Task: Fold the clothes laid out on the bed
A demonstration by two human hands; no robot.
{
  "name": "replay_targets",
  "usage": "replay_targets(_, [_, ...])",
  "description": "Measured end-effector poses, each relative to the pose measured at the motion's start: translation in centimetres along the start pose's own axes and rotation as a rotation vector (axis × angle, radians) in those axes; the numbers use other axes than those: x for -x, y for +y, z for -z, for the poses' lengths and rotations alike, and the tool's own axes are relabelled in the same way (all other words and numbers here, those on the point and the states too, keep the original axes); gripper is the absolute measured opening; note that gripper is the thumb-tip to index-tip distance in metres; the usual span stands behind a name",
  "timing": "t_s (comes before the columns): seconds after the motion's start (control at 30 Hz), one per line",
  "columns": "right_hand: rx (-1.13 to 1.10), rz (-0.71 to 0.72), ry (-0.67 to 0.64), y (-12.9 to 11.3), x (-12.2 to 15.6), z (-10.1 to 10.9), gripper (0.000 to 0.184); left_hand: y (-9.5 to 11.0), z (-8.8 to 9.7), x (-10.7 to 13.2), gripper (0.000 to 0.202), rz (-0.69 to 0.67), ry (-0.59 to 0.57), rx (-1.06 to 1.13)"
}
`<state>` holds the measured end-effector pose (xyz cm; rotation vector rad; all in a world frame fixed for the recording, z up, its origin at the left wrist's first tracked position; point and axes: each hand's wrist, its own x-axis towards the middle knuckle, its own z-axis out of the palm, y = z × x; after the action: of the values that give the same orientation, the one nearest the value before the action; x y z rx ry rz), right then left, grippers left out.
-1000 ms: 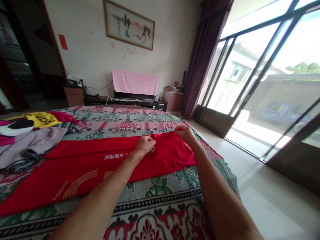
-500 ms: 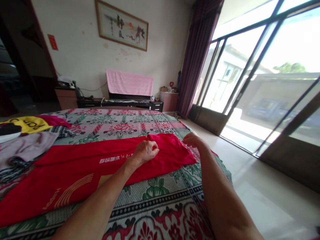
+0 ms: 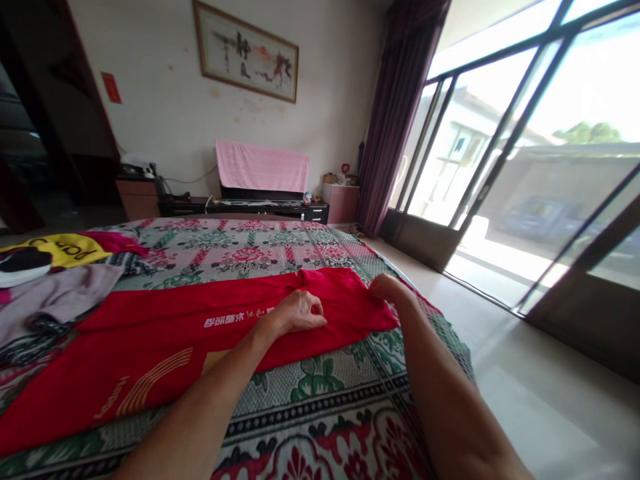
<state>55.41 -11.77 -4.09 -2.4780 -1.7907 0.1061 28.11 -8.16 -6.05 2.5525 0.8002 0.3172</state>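
A red T-shirt [image 3: 165, 333] lies folded lengthwise across the bed, with gold stripes and white lettering on it. My left hand [image 3: 296, 312] is low over its right part, thumb and fingers pinched together on the cloth. At the shirt's right end, my right hand [image 3: 393, 290] has its fingers curled down onto the red edge; its fingertips are partly hidden. Beneath the shirt spreads a patterned bedspread [image 3: 320, 377] in green, red and grey.
To the left lie a yellow garment [image 3: 75, 249] with black letters and a pale mauve garment [image 3: 75, 287]. A low cabinet [image 3: 185, 208] with a pink towel [image 3: 263, 165] above it stands against the far wall. Sliding glass doors [image 3: 480, 180] line the right side.
My left hand has come down onto the shirt, its fist turning into a pinch. My right hand has moved slightly left and closed at the shirt's right end.
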Motion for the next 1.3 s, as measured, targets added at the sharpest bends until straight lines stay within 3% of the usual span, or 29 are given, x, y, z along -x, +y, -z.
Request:
replay_targets(0.1, [0.011, -0.115, -0.004, -0.6, 0.0, 0.3, 0.004, -0.8, 0.3, -0.4, 0.026, 0.102, 0.145, -0.03])
replay_targets(0.2, [-0.048, -0.123, 0.112, -2.5, 0.2, 0.4, 0.022, -1.6, 0.3, -0.5, 0.031, 0.179, 0.238, -0.102])
replay_targets(0.37, [-0.174, -0.017, 0.187, -6.0, 0.3, -0.6, 0.032, -2.7, -0.4, -0.3, 0.039, 0.166, 0.27, -0.188])
replay_targets(0.47, [-0.169, -0.014, 0.163, -6.7, 0.0, -1.3, 0.032, -3.1, -1.0, -0.4, 0.044, 0.123, 0.296, -0.226])
replay_targets(0.57, [-0.17, -0.009, 0.232, -7.0, -0.5, -1.7, 0.034, -3.0, -1.3, -0.4, 0.042, 0.076, 0.262, -0.26])
replay_targets(0.7, [-0.227, 0.229, 0.346, -8.2, -1.3, -2.3, 0.029, -2.5, -1.4, -0.1, 0.033, 0.018, 0.216, -0.338])
replay_targets(0.83, [-0.235, 0.391, 0.257, -10.0, -1.5, -2.8, 0.023, -2.4, -1.6, 0.1, 0.035, 0.01, 0.199, -0.369])
replay_targets(1.03, [-0.056, 0.27, 0.063, -11.9, -1.5, -2.2, 0.029, -2.8, -1.7, 0.0, 0.037, -0.003, 0.199, -0.377])
replay_targets(1.17, [-0.004, 0.203, 0.039, -12.8, -3.0, -1.8, 0.024, -2.6, -1.6, 0.1, 0.037, 0.011, 0.192, -0.389])
replay_targets(1.3, [-0.106, 0.316, 0.109, -13.0, -4.4, -1.1, 0.027, -2.5, -1.6, 0.1, 0.035, 0.029, 0.18, -0.412])
